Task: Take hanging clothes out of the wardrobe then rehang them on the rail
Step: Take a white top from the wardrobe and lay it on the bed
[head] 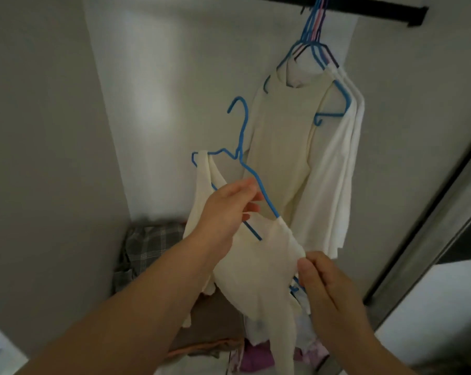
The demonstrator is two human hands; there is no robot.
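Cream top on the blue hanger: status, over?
Left hand grips the blue hanger. Right hand pinches the cream top, half on. Hook off the rail; hung cream tops crowd it.

Cream top [256, 269] half on tilted blue hanger [245, 158], below rail [369, 14].

No text, label, brand, number or sign can be read anywhere in the view; the clothes and hangers show no legible marking
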